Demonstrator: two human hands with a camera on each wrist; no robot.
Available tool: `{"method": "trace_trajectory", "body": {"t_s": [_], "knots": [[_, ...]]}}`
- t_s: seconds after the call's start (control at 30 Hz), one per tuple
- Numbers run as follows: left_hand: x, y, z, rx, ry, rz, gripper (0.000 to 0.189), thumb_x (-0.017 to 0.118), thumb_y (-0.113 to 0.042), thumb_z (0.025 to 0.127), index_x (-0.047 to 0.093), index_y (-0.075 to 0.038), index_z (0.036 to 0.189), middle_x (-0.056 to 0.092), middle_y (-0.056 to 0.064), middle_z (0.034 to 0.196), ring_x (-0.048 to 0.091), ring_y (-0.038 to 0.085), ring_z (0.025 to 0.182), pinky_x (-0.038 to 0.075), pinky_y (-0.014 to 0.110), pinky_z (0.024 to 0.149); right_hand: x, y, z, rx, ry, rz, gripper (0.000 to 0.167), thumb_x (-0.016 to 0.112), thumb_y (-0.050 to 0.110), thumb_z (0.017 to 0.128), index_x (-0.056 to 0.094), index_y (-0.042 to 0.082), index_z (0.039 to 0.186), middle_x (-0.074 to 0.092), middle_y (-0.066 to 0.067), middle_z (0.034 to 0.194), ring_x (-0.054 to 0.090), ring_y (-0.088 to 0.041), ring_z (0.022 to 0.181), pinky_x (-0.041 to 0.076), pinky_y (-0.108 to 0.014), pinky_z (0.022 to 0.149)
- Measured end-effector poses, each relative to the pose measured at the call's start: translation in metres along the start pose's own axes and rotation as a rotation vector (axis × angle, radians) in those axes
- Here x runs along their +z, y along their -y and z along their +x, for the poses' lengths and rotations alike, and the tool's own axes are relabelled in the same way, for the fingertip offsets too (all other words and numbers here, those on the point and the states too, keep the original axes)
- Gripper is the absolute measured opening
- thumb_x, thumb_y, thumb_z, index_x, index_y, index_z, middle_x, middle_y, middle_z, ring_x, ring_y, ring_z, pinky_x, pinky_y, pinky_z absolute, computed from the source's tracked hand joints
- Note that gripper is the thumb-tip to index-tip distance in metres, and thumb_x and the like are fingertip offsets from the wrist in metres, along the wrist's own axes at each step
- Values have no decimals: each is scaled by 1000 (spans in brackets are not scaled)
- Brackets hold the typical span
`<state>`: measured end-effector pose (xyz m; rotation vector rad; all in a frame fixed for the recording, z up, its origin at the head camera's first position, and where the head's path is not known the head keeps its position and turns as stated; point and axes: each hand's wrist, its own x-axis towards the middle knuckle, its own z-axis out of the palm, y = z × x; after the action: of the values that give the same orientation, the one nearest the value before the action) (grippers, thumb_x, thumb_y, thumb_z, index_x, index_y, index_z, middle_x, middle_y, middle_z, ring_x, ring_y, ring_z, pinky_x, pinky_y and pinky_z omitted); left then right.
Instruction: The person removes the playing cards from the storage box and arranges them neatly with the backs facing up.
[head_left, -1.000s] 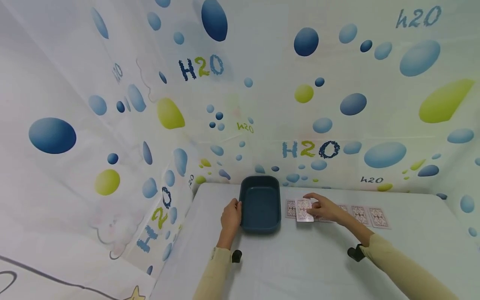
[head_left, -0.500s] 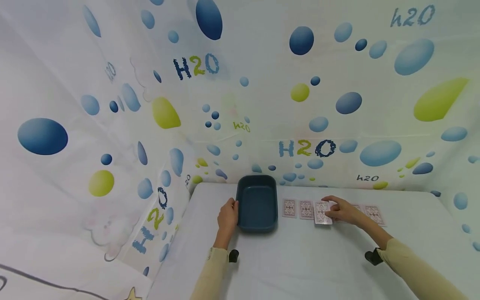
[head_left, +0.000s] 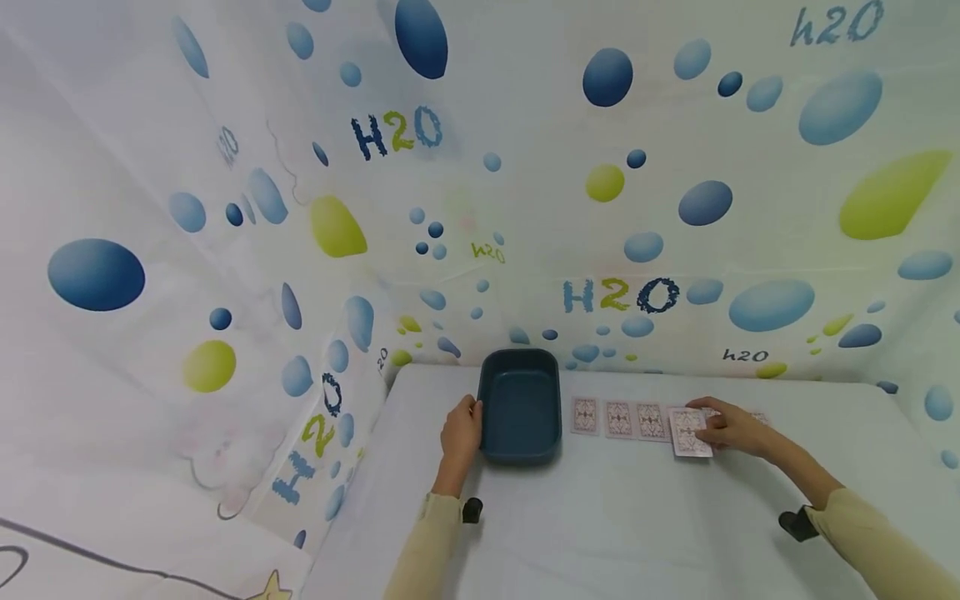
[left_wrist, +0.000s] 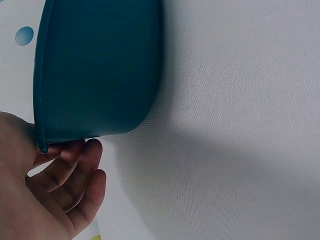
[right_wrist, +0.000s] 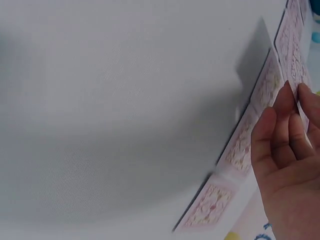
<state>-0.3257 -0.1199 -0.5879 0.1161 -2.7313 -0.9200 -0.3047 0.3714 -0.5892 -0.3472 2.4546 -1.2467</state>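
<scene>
My left hand [head_left: 460,429] grips the left side of a dark teal rectangular tray [head_left: 519,408]. In the left wrist view, the fingers [left_wrist: 92,192] curl under the rim of the tray [left_wrist: 100,65]. My right hand [head_left: 731,427] pinches a playing card [head_left: 688,433] between thumb and fingertips, its red patterned back showing. That card is tilted over a row of face-down cards to the right of the tray, including a leftmost card [head_left: 585,415] and a card beside it [head_left: 619,419]. The right hand partly hides the row's right end. In the right wrist view, several row cards [right_wrist: 207,205] lie below the hand.
A white cloth-covered table [head_left: 600,525] lies under everything. Behind it hangs a white curtain [head_left: 525,208] printed with blue and green drops and H2O lettering. A dark wrist device [head_left: 798,523] shows below the right forearm.
My right hand has carried the pinched card rightward along the row, uncovering more face-down cards on the left. The left hand stays at the tray, which has not moved on the table.
</scene>
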Motion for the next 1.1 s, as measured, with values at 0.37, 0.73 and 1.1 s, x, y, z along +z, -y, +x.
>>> {"method": "trace_trajectory", "body": {"t_s": [0.37,0.73,1.1], "knots": [[-7,9,3,-7,-6,17,21,55,-22,104,56,-8,88,61,10,74,50,20,58,34,33,50,-25,-16,-24,-2,11,10,57,63,8,97,33,-9,142,48,-2,78,48,-9,67,43,-26,59],[-10,10,-2,-5,5,19,22,55,-23,104,56,-9,87,59,9,72,48,19,57,33,33,49,-52,-37,-52,108,-17,-55,57,59,7,98,28,-10,143,49,-7,87,50,-13,76,47,-30,64],[-21,13,-8,-28,38,31,24,52,-26,105,55,-10,87,57,7,70,47,17,55,33,31,49,-84,-45,-72,205,28,-126,58,56,8,99,22,-14,141,56,-24,102,54,-23,87,53,-38,73]]}}
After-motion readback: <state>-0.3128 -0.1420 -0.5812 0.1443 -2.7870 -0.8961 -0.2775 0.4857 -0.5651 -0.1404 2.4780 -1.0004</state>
